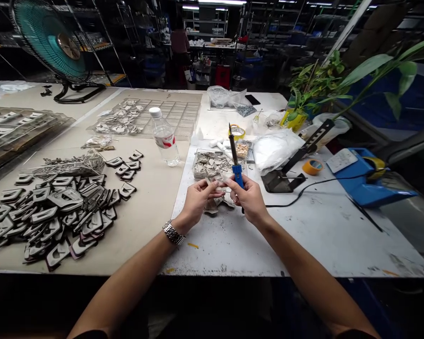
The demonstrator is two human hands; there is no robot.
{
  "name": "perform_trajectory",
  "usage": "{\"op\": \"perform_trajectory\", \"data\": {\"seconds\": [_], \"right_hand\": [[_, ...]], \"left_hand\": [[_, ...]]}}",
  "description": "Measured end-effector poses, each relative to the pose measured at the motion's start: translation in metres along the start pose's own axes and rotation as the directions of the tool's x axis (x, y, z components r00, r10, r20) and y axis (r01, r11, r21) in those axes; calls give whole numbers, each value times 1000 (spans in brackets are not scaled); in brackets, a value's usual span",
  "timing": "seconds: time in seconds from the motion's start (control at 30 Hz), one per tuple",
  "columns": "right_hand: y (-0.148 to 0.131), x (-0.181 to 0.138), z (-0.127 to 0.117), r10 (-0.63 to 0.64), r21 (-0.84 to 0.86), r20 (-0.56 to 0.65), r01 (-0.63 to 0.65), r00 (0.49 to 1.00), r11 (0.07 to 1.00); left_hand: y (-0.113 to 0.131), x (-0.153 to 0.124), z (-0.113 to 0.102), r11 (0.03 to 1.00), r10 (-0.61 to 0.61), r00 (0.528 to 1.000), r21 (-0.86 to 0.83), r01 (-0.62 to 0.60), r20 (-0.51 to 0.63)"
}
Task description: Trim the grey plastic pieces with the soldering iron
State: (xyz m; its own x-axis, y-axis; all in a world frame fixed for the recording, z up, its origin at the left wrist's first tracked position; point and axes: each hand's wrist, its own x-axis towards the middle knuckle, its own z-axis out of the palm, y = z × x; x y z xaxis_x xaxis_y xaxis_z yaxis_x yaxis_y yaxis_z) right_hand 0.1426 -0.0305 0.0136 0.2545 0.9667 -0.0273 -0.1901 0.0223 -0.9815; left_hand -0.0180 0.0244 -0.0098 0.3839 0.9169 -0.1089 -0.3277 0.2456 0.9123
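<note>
Inside the small tray (pixel 195 170), pale pieces (pixel 212 165).

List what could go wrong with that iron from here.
The right hand holds the soldering iron tip up, with the left hand close by; if it is hot, which I can't tell, tilting it might burn fingers.
The black cord runs across the tabletop beside the right wrist and could snag.
The white plastic bag lies just beyond the right hand and might melt if a hot tip touched it.
</note>
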Motion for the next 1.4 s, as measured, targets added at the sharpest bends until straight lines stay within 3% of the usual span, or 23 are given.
{"op": "perform_trajectory", "data": {"seconds": [0.27, 0.43, 0.8, 1.1, 1.4], "right_hand": [[6, 1, 0, 14, -34, -70, -16, 997, 999], [12, 1, -3, -37, -85, -84, 30, 996, 996], [16, 3, -1, -39, -100, -95, 29, 995, 995], [23, 4, -2, -92, -238, -114, 63, 989, 969], [26, 2, 2, -92, -204, -137, 63, 986, 977]], "left_hand": [[1, -3, 7, 989, 10, 997, -146, 1, 73], [-2, -7, 7, 994, 30, 992, -110, -16, 125], [-2, -9, 8, 990, 20, 992, -141, -3, 122], [-1, -12, 11, 996, 86, 988, -31, -83, 128], [1, -11, 10, 997, 73, 991, 27, -76, 114]]}}
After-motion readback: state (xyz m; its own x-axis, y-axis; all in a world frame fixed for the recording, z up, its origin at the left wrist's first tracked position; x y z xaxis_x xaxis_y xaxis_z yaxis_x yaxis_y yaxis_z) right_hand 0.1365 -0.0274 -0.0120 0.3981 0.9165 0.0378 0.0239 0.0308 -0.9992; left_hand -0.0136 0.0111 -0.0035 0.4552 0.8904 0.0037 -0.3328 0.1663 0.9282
